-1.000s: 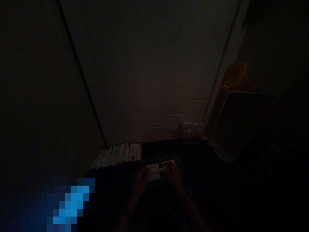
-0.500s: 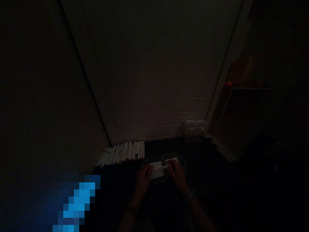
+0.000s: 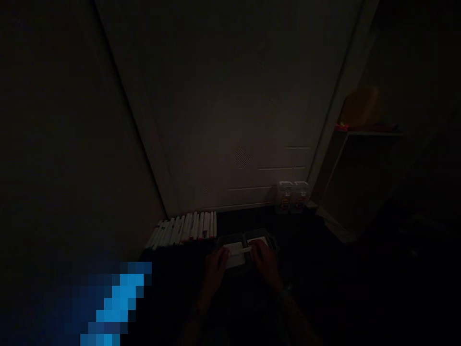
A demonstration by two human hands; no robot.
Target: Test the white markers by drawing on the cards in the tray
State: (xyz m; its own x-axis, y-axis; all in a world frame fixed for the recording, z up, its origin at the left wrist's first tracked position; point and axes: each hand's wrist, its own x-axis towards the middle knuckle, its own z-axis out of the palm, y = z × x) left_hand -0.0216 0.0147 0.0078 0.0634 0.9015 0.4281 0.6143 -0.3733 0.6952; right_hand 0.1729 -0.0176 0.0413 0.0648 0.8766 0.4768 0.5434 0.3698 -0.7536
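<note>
Between my two hands is a slim white marker [image 3: 240, 251], held level by its two ends. My left hand [image 3: 217, 258] is closed around its left end, and my right hand [image 3: 260, 252] pinches the right end. Below them lies an open clear plastic case [image 3: 232, 236] with two halves and a carrying handle on its right side. White sheets or cards [image 3: 236, 260] show inside both halves. The dim light hides the details of my fingers and any print on the marker.
Left of the case, a row of white markers [image 3: 185, 228] lies side by side on the dark surface. Two clear handled cases [image 3: 291, 198] stand upright against the pale panel [image 3: 223, 120]. To the right is a cabinet [image 3: 360, 173] with an orange object [image 3: 360, 105] on top.
The marker has turned slightly in my fingers, and the dark marking seen on it earlier no longer shows. Both hands stay over the case; the view shifts very slightly.
</note>
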